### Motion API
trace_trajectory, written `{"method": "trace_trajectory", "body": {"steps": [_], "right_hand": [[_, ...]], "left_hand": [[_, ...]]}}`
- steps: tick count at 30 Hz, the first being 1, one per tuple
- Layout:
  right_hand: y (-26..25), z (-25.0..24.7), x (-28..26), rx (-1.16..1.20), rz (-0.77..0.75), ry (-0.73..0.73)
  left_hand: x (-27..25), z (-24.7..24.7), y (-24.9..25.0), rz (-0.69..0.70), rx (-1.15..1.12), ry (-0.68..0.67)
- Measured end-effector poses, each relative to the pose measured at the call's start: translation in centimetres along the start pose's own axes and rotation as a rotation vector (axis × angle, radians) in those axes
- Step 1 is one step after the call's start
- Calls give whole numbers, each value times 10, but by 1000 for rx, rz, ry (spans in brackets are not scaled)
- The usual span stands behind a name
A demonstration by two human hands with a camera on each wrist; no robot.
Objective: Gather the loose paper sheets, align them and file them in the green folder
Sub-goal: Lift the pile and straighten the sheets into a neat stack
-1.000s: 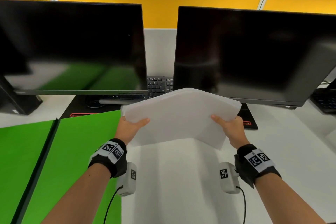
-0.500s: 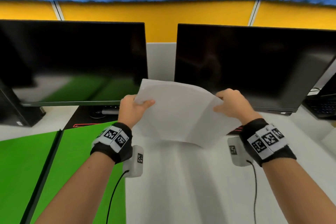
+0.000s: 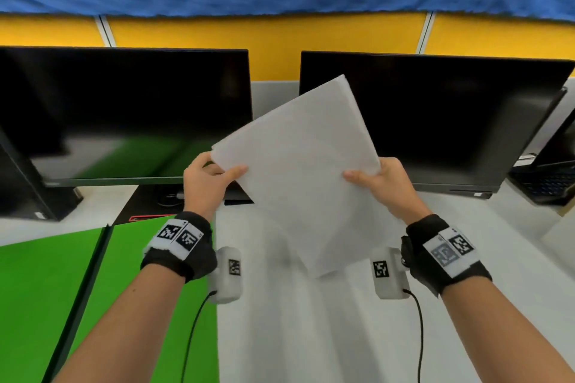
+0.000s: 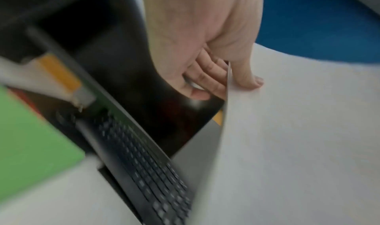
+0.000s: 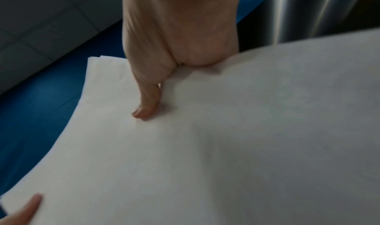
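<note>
The paper sheets [image 3: 298, 171] are gathered, pinched at opposite edges by the left hand [image 3: 207, 183] and right hand [image 3: 385, 183] above the worktop [image 3: 311, 336]; squaring and filing in the open green folder [image 3: 93, 289] remain.

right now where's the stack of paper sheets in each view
Head: the paper stack is at centre, tilted, held off the white desk before the two monitors.
Left wrist: it fills the right half, edge-on beside the left hand.
Right wrist: it covers the lower frame under the right hand.
Shared landmark: the left thumb pressed on the top sheet.
</note>
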State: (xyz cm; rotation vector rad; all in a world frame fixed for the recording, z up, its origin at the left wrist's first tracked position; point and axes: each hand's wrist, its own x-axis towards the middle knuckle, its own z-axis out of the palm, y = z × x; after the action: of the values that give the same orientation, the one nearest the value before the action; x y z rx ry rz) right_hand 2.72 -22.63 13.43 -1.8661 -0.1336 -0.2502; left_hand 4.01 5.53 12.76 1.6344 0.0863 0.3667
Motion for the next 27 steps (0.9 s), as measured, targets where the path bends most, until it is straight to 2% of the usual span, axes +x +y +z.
{"method": "trace_trajectory", "body": {"steps": [2,4,8,10,14,16,20,27], "right_hand": [[0,3,-4,115,8,17],[0,7,-7,208,3,52],[3,7,-7,265,-26,83],[7,5,-8,282,-16,86],[19,10,-11,329,-3,88],[21,13,-12,321,-2,80],[14,16,-6,360,-18,128],[-1,23,2,347,-129,239]], "left_hand": [[-8,16,3,-63,-217,-10],[-14,33,8,-69,-286,-67],[-19,49,19,43,-284,-70],[-21,50,16,54,-272,-78],[-28,48,-2,-93,-173,-254],[-30,45,-4,-120,-146,-281],[-27,41,5,-49,-106,-300],[-25,51,16,95,-106,-237]]}}
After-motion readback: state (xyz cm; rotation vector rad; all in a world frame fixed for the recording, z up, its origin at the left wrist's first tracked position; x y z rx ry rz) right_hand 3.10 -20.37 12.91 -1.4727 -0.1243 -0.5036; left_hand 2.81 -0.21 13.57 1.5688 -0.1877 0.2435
